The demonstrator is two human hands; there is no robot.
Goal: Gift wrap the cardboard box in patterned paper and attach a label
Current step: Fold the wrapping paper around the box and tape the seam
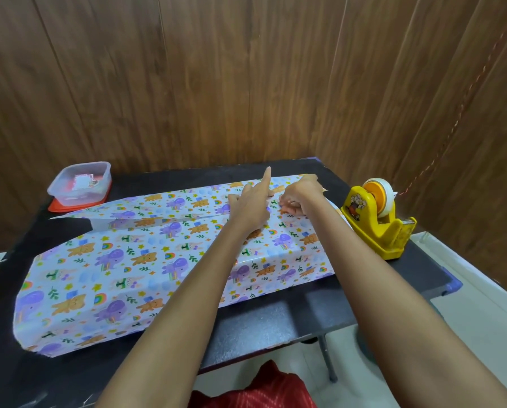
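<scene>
The patterned paper (146, 260), white with bears, purple elephants and rainbows, covers the long box on the black table (264, 325). The cardboard itself is hidden. The far flap overlaps the near one along a seam on top, and its left end (78, 214) stands loose. My left hand (252, 206) rests on the seam towards the right end, with the index finger sticking up. Right beside it, my right hand (297, 197) presses its bent fingertips onto the paper at the seam. Whether tape lies under the fingers I cannot see.
A yellow tape dispenser (377, 222) with a roll of clear tape stands at the table's right edge, close to my right arm. A clear plastic tub (80, 184) on a red lid, holding small stickers, sits at the back left. Wooden walls close the back and right.
</scene>
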